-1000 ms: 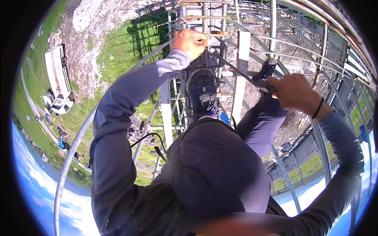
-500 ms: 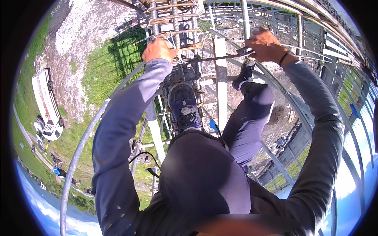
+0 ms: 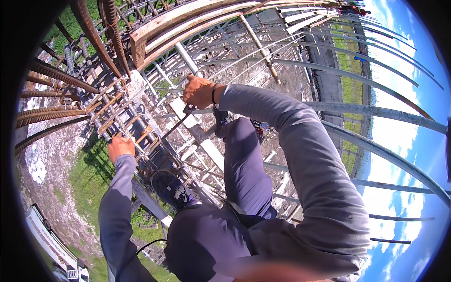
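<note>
A long rebar cage (image 3: 141, 120) runs beneath me, its bars crossed by rusty stirrups. My left hand (image 3: 121, 148) is closed at the near-left edge of the cage, its fingers curled over a bar there. My right hand (image 3: 198, 91), farther out and to the right, is closed around the end of a thin dark metal rod (image 3: 174, 127). From that fist the rod slants down and left to the side of the cage; its far tip is hard to make out. One shoe (image 3: 171, 188) stands on the cage.
Thick rusty rebars (image 3: 56, 113) stick out at the left. Timber beams (image 3: 197, 21) cross the top, and grey scaffold pipes (image 3: 376, 113) reach across the right. A pale plank (image 3: 206, 145) lies beside my right leg. The ground is far below, with a white truck (image 3: 49, 239).
My view has turned, so the cage now slants and lies farther left, with more rebars in sight. The right hand still grips the rod; the left stays at the cage.
</note>
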Demonstrator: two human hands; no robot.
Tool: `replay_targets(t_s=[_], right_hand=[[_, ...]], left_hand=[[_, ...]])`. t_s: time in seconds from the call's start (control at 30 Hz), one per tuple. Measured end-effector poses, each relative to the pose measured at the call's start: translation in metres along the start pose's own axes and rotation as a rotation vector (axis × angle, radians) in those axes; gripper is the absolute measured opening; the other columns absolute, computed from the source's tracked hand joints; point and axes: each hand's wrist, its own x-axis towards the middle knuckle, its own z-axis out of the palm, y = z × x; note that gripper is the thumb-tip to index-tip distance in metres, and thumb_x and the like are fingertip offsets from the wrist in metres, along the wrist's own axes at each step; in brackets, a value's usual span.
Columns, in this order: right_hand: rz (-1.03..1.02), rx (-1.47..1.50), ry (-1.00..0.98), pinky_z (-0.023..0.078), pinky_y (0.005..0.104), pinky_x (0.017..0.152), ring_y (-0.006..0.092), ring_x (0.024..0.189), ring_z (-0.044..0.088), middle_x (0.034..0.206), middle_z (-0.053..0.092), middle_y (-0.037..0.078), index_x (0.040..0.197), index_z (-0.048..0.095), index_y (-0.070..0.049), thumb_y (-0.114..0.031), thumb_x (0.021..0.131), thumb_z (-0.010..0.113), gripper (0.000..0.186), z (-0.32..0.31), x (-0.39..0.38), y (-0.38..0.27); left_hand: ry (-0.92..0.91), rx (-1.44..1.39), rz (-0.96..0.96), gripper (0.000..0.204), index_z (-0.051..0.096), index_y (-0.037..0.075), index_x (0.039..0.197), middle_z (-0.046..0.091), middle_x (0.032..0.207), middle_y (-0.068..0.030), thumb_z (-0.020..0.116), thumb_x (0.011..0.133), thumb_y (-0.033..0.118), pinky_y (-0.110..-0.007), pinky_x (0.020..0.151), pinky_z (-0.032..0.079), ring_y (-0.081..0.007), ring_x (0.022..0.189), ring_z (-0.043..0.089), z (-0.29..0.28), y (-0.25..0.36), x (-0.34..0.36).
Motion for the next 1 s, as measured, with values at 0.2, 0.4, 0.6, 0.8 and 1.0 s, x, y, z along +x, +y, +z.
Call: replay_targets(t_s=[0.2,0.4,0.6,0.8,1.0], right_hand=[[-0.015,0.111,0.123,0.055,0.0408,0.058,0.0282,0.07,0.07,0.068,0.066,0.006,0.065,0.067,-0.013,-0.017,0.063,0.073,0.007,-0.015,-0.02,0.001],[0.064,-0.124,0.033,0.05,0.0394,0.083,0.0267,0.072,0.069,0.076,0.071,0.004,0.079,0.073,-0.017,-0.031,0.084,0.076,0.015,-0.023,0.0,-0.003],[0.073,0.11,-0.047,0.048,0.0454,0.092,0.0284,0.088,0.07,0.087,0.07,0.007,0.087,0.071,-0.012,-0.015,0.085,0.065,0.007,-0.007,-0.016,-0.013],[-0.034,0.217,-0.259,0.043,0.0456,0.094,0.0262,0.092,0.069,0.083,0.069,0.009,0.08,0.072,-0.013,-0.003,0.066,0.068,0.017,-0.006,-0.011,-0.02],[-0.047,0.377,0.15,0.037,0.0427,0.088,0.0257,0.095,0.061,0.086,0.061,0.004,0.084,0.07,-0.012,-0.006,0.067,0.068,0.018,-0.001,-0.041,-0.023]], left_hand=[[-0.038,-0.329,0.079,0.022,0.081,0.002,0.088,0.077,0.078,-0.0126,0.087,0.08,0.021,-0.039,0.063,0.055,-0.023,0.069,0.074,-0.015,-0.019,-0.004],[0.039,-0.865,-0.047,0.029,0.08,0.004,0.093,0.066,0.066,-0.0004,0.076,0.095,0.032,-0.027,0.048,0.03,-0.0051,0.051,0.045,0.003,-0.091,0.016],[0.25,-1.073,-0.507,0.034,0.081,0.008,0.101,0.075,0.078,-0.001,0.074,0.095,0.041,-0.025,0.061,0.041,-0.0073,0.061,0.052,0.023,-0.183,0.001],[0.041,-1.261,-0.741,0.02,0.077,0.01,0.115,0.078,0.098,-0.0084,0.073,0.095,0.015,-0.027,0.043,0.039,-0.0098,0.054,0.053,0.073,-0.192,-0.001],[-0.221,-1.229,-0.609,0.025,0.073,0.01,0.117,0.076,0.095,-0.0057,0.072,0.092,0.011,-0.026,0.052,0.045,-0.0096,0.063,0.059,0.124,-0.192,0.026]])
